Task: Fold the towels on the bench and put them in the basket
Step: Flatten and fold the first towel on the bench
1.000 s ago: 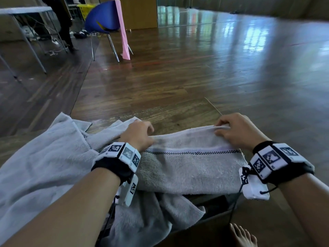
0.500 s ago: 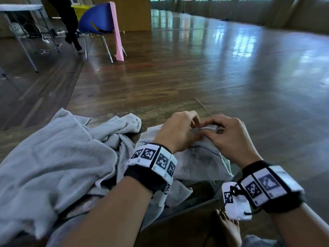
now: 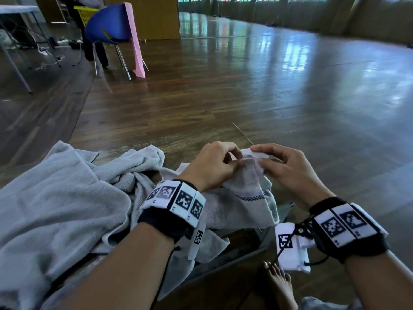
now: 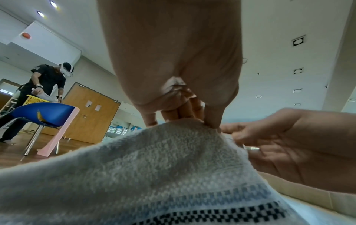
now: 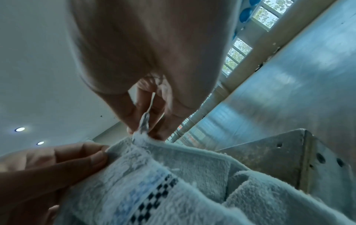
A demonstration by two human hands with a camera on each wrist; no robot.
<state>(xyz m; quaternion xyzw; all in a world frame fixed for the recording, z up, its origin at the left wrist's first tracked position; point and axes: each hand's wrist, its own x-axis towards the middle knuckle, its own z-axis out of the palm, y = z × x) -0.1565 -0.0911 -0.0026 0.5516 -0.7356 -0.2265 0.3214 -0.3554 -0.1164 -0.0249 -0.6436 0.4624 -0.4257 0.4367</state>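
Observation:
A small grey towel (image 3: 243, 204) with a blue band and a black checked stripe hangs folded in half over the bench (image 3: 223, 276). My left hand (image 3: 223, 162) and right hand (image 3: 274, 162) meet above it, and each pinches the towel's top edge. In the left wrist view my left fingers (image 4: 212, 120) curl over the towel (image 4: 154, 167), with my right hand (image 4: 279, 144) beside them. The right wrist view shows my right hand (image 5: 146, 118) pinching a corner of the towel (image 5: 173, 175). My left hand (image 5: 57, 164) holds the edge next to it.
A large grey towel (image 3: 62, 209) lies crumpled on the bench to the left. My bare foot (image 3: 279, 280) is on the wooden floor below the bench. Far back left stand a blue chair (image 3: 109, 25), a pink board (image 3: 136, 41), a yellow basket (image 3: 86, 12) and another person (image 4: 46, 79).
My hands were apart, holding the small towel spread flat. They have come together at the middle, bringing its two top corners together and lifting the edge off the bench.

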